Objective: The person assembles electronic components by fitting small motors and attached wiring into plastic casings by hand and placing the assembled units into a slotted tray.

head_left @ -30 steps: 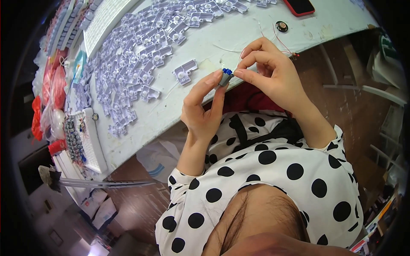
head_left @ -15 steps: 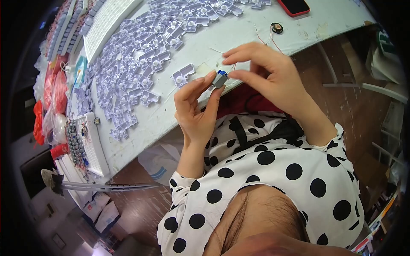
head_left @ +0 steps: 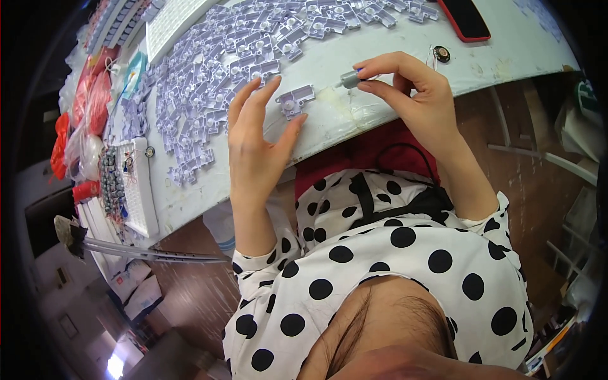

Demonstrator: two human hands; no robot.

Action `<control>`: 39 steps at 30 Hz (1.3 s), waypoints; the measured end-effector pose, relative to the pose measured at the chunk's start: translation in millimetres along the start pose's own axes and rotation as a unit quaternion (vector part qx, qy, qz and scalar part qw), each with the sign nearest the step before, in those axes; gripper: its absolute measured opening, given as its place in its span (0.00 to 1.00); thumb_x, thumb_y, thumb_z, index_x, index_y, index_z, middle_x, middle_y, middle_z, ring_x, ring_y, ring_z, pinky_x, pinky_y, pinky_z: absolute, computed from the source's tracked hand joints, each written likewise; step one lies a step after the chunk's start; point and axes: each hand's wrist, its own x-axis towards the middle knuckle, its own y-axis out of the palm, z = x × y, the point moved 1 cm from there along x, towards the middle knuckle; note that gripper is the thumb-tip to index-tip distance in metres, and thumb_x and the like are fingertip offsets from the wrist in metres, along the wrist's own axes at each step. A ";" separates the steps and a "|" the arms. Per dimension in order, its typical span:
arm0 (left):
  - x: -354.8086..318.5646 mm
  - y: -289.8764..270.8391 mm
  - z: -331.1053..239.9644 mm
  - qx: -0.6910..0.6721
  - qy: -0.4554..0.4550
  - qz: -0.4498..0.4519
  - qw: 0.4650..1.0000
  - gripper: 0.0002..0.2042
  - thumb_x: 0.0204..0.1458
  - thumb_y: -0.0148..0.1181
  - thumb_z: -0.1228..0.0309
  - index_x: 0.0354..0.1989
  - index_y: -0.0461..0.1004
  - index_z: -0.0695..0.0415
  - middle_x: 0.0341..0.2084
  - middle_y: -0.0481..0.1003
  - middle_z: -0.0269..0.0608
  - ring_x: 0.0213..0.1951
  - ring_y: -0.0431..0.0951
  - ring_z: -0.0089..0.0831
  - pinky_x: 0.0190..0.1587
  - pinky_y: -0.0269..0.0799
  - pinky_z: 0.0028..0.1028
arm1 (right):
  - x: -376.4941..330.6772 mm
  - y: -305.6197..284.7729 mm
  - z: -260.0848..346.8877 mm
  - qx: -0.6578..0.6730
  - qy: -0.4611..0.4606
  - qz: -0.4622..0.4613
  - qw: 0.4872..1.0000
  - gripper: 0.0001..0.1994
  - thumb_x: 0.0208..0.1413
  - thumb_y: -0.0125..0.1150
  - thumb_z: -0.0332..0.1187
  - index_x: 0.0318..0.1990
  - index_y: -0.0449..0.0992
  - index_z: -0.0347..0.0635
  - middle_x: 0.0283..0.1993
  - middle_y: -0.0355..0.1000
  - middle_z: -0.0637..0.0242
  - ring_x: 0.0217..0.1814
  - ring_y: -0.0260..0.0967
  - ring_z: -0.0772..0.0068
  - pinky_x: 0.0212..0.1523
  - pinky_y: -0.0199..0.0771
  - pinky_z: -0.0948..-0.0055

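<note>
My right hand (head_left: 408, 85) pinches a small grey motor (head_left: 350, 79) between thumb and forefinger. A thin tip on the motor points left, and a bit of blue shows at its other end, partly behind my fingers. My left hand (head_left: 258, 136) is open, fingers spread and nothing in it. Between its fingertips and thumb lies a single pale lavender plastic housing (head_left: 295, 101) on the table, apart from the pile. I cannot tell whether the thumb touches it.
Many like housings (head_left: 209, 88) are heaped across the white table (head_left: 190, 206). Far right lie a red-cased phone (head_left: 465, 19) and a small round black speaker (head_left: 441, 54) with wires. At the left stand a white tray (head_left: 138, 190), rows of motors (head_left: 112, 180) and red plastic bags (head_left: 95, 107).
My left hand has let go of the motor and moved left to the lone housing, its fingers spreading. My right hand has taken the motor and holds it further up over the table.
</note>
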 end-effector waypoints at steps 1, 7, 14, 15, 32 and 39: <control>2.3 0.1 2.8 0.003 0.005 0.026 1.000 0.28 0.42 0.74 0.75 0.56 0.75 0.59 0.48 0.78 0.47 0.57 0.73 0.45 0.60 0.68 0.41 | 3.7 3.8 -0.9 0.000 -0.001 0.003 1.000 0.07 0.52 0.69 0.26 0.40 0.83 0.44 0.31 0.76 0.79 0.20 0.51 0.90 0.22 0.54 0.84; -0.3 7.8 -3.5 -0.063 0.011 0.071 0.995 0.30 0.42 0.74 0.75 0.58 0.73 0.60 0.42 0.81 0.45 0.50 0.79 0.40 0.66 0.64 0.44 | 8.8 25.2 -1.2 0.031 -0.043 0.075 0.996 0.07 0.54 0.67 0.25 0.41 0.81 0.43 0.38 0.78 0.73 0.28 0.67 0.81 0.27 0.64 0.80; -7.5 15.4 -3.5 -0.103 0.000 0.040 0.994 0.32 0.40 0.76 0.74 0.59 0.73 0.59 0.41 0.82 0.43 0.49 0.79 0.38 0.68 0.61 0.47 | 7.8 30.7 -4.0 -0.028 0.005 0.124 0.992 0.07 0.54 0.66 0.27 0.40 0.81 0.44 0.38 0.79 0.70 0.31 0.73 0.73 0.31 0.71 0.75; -8.0 15.4 -3.2 -0.101 -0.003 0.039 0.994 0.32 0.40 0.76 0.74 0.59 0.73 0.59 0.41 0.82 0.43 0.49 0.79 0.38 0.68 0.61 0.47 | 8.5 30.4 -3.3 -0.034 0.004 0.129 0.991 0.06 0.54 0.66 0.27 0.40 0.82 0.44 0.38 0.79 0.69 0.33 0.75 0.71 0.33 0.73 0.74; -8.3 15.9 -1.9 -0.106 0.006 0.033 0.994 0.30 0.40 0.76 0.73 0.56 0.76 0.57 0.39 0.82 0.40 0.50 0.79 0.38 0.68 0.60 0.49 | 8.4 28.0 -16.4 -0.027 -0.009 0.139 0.990 0.04 0.51 0.68 0.27 0.35 0.81 0.42 0.39 0.82 0.69 0.39 0.80 0.68 0.38 0.78 0.74; -7.4 16.3 -1.3 -0.092 0.009 0.040 0.995 0.29 0.41 0.76 0.72 0.56 0.76 0.58 0.40 0.81 0.41 0.53 0.77 0.39 0.68 0.60 0.49 | 13.2 21.6 -1.4 -0.141 -0.113 0.131 0.975 0.03 0.53 0.67 0.31 0.35 0.81 0.47 0.53 0.77 0.73 0.35 0.77 0.68 0.32 0.75 0.73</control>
